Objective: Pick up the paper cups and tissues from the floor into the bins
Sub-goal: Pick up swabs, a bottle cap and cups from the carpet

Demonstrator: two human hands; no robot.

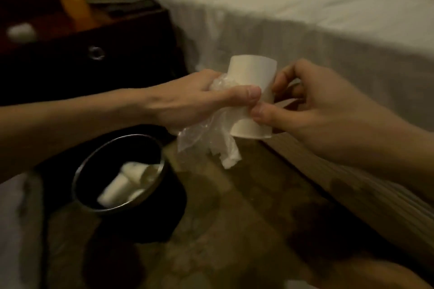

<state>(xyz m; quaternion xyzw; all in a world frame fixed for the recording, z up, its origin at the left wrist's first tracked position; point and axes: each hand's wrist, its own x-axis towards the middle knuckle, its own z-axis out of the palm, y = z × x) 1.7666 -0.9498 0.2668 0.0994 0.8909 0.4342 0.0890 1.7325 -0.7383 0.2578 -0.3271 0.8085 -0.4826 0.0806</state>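
A white paper cup [252,91] is held upside down in the air at the middle of the view, its open rim facing down. My right hand [312,110] pinches the cup's right side between thumb and fingers. My left hand [195,98] grips a crumpled tissue and a clear plastic wrapper [211,141] that hang down from it, and its thumb presses the cup's left side. Below and to the left stands a round black bin [77,183] with a metal rim; white cups [122,185] lie inside it.
A bed with white sheets [305,19] fills the right and back. A dark nightstand [94,54] stands at the back left behind the bin. Patterned carpet [234,230] covers the floor below my hands. Pale fabric lies at the lower left edge.
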